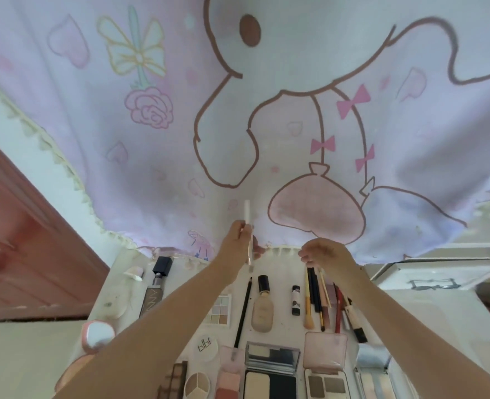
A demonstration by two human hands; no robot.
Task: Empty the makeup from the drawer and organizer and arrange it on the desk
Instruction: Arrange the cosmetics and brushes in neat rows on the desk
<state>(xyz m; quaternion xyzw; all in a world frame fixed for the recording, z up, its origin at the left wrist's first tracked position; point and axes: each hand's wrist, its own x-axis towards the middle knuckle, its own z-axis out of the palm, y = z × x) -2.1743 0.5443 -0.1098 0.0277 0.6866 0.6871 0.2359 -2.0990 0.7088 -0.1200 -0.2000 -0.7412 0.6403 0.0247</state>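
Note:
My left hand [236, 240] grips a thin white pen-like makeup stick [247, 212] upright above the far end of the white desk [284, 289]. Beside it my right hand [323, 253] hovers with loosely curled fingers just over a row of brushes and pencils [318, 298]; whether it touches them I cannot tell. Laid out on the desk are a black pencil [243, 312], a foundation bottle [262, 308], a small black-and-white tube [296, 300], an eyeshadow palette [220, 311] and open compacts [271, 370] near me.
A cartoon-print curtain [238, 110] hangs behind the desk's far edge. A tall bottle with a black cap [158, 283] and a round pink puff case [98, 335] lie at the left. A red-brown door [22, 254] is at far left, white furniture [439, 272] at right.

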